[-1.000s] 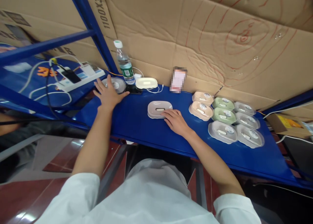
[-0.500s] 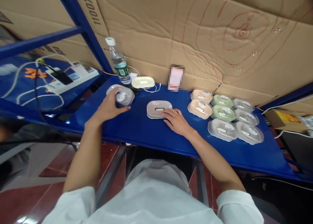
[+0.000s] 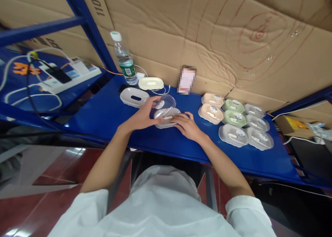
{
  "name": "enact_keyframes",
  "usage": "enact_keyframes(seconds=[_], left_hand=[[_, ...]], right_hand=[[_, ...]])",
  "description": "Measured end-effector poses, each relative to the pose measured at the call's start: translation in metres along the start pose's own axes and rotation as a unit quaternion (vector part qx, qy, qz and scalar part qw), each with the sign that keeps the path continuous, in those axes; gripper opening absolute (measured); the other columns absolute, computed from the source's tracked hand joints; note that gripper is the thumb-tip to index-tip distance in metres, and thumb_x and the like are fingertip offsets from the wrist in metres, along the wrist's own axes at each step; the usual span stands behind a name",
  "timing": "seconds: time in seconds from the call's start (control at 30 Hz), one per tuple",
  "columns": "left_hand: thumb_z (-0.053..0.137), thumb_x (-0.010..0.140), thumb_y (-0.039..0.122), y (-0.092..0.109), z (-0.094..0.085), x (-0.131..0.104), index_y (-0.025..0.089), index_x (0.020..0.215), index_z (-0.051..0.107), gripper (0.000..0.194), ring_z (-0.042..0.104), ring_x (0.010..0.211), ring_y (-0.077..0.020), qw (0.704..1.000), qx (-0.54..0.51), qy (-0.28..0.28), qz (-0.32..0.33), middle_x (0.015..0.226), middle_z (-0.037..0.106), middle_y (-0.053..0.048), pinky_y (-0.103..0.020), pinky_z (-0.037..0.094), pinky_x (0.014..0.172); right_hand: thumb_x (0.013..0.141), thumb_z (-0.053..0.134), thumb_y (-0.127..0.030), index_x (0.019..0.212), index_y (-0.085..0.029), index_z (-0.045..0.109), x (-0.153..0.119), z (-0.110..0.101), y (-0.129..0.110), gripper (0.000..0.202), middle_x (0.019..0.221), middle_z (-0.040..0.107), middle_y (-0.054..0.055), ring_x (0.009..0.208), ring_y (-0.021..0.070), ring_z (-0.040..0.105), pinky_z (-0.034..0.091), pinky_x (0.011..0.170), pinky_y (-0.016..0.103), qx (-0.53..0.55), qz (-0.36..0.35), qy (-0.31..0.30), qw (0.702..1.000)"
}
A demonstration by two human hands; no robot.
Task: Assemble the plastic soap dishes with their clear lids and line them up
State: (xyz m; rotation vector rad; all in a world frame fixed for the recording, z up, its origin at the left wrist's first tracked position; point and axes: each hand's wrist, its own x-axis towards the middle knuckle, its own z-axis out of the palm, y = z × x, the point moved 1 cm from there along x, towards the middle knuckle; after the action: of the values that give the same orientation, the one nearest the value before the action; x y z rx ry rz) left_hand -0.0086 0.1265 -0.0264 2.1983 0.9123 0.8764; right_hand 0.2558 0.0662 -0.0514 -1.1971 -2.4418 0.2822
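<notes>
My left hand point(image 3: 142, 115) grips a clear plastic lid point(image 3: 168, 101) with a round white sticker. The lid is tilted over a light grey oval dish point(image 3: 166, 124) that looks like a soap dish, with a small pale bar at its middle. Fingers of my right hand point(image 3: 189, 127) lie spread on the dish's right edge. Left of them sits another light grey dish point(image 3: 126, 99) without a lid, a dark oval slot in its floor.
Lidded peach dishes point(image 3: 211, 114), green dishes point(image 3: 234, 119) and grey dishes point(image 3: 233, 136) stand in rows at the right. A water bottle point(image 3: 127, 67), a cream-coloured dish point(image 3: 151, 83) and a phone point(image 3: 186, 79) are along the cardboard wall point(image 3: 155, 33). A power strip point(image 3: 74, 78) lies on the left.
My left hand has lifted the clear lid off the left grey dish and carried it right, over the middle dish. My right hand has stayed at the middle dish's right edge.
</notes>
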Motion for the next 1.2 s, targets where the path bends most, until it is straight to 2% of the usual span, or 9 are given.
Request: enact_keyframes(seconds=[0.13,0.23,0.33,0.4,0.53,0.7,0.87,1.03,1.2], left_hand=[[0.067,0.093,0.044,0.000,0.014,-0.005,0.024,0.165,0.032,0.082,0.041,0.157,-0.0347,0.998,0.045,-0.051,-0.003,0.169,0.041,-0.015,-0.054,0.033,0.132],[0.068,0.091,0.042,0.004,0.022,-0.012,0.023,0.166,0.031,0.085,0.032,0.162,-0.0360,0.994,0.091,-0.059,-0.010,0.172,0.035,-0.016,-0.056,0.028,0.134],[0.071,0.088,0.039,0.013,0.027,-0.015,0.022,0.161,0.038,0.082,0.038,0.158,-0.0368,0.991,0.117,-0.063,0.000,0.168,0.035,-0.018,-0.055,0.034,0.132],[0.073,0.086,0.037,0.020,0.029,-0.014,0.022,0.156,0.043,0.077,0.045,0.154,-0.0369,0.990,0.127,-0.063,0.016,0.164,0.038,-0.019,-0.054,0.040,0.128],[0.072,0.088,0.035,0.031,0.038,-0.006,0.025,0.154,0.045,0.072,0.047,0.152,-0.0387,0.985,0.156,-0.067,0.030,0.163,0.042,-0.018,-0.057,0.043,0.124],[0.065,0.098,0.045,0.031,0.058,-0.003,0.024,0.155,0.049,0.062,0.043,0.154,-0.0421,0.978,0.201,-0.054,0.021,0.168,0.041,-0.019,-0.063,0.041,0.122],[0.069,0.097,0.055,0.024,0.072,-0.016,0.024,0.156,0.049,0.070,0.037,0.157,-0.0444,0.982,0.190,0.000,0.012,0.171,0.033,-0.021,-0.064,0.037,0.126],[0.073,0.096,0.051,0.018,0.076,-0.036,0.025,0.156,0.050,0.070,0.041,0.154,-0.0387,0.990,0.124,0.051,-0.034,0.162,0.037,-0.019,-0.058,0.038,0.128],[0.076,0.094,0.049,0.017,0.073,-0.050,0.028,0.154,0.052,0.068,0.046,0.150,-0.0362,0.993,0.084,0.069,-0.051,0.156,0.041,-0.016,-0.057,0.039,0.128]], right_hand=[[0.111,0.052,-0.029,0.130,-0.031,0.073,0.000,-0.004,0.001,0.029,0.137,0.076,0.005,0.141,0.0256,0.060,0.027,0.124,0.052,0.016,-0.003,0.008,1.000],[0.112,0.050,-0.036,0.113,-0.028,0.077,-0.002,-0.020,0.007,0.028,0.122,0.080,0.005,0.131,0.0261,0.067,0.034,0.123,0.052,0.043,0.027,0.099,0.994],[0.113,0.046,-0.045,0.113,-0.025,0.076,-0.005,-0.034,0.015,0.036,0.118,0.078,0.009,0.125,0.0268,0.069,0.046,0.116,0.049,0.067,0.072,0.179,0.979],[0.113,0.045,-0.052,0.132,-0.025,0.070,-0.006,-0.034,0.021,0.042,0.135,0.072,0.012,0.132,0.0276,0.065,0.048,0.117,0.049,0.089,0.087,0.162,0.979],[0.113,0.037,-0.060,0.167,-0.023,0.038,-0.005,-0.016,0.029,0.066,0.167,0.048,0.016,0.141,0.0256,0.061,0.049,0.121,0.048,0.166,0.140,0.088,0.972],[0.113,0.039,-0.056,0.162,-0.022,0.047,-0.002,-0.005,0.032,0.060,0.163,0.055,0.013,0.153,0.0233,0.050,0.038,0.131,0.045,0.165,0.107,0.086,0.977],[0.113,0.044,-0.054,0.159,-0.024,0.052,-0.002,-0.011,0.030,0.055,0.157,0.060,0.012,0.147,0.0253,0.056,0.043,0.127,0.047,0.161,0.080,0.080,0.980],[0.114,0.040,-0.054,0.165,-0.027,0.044,-0.005,-0.010,0.020,0.058,0.164,0.054,0.012,0.155,0.0292,0.047,0.043,0.124,0.054,0.099,0.075,0.034,0.992],[0.113,0.046,-0.051,0.165,-0.025,0.042,-0.005,-0.011,0.012,0.058,0.163,0.055,0.014,0.153,0.0296,0.049,0.046,0.120,0.054,0.057,0.059,0.007,0.997]])
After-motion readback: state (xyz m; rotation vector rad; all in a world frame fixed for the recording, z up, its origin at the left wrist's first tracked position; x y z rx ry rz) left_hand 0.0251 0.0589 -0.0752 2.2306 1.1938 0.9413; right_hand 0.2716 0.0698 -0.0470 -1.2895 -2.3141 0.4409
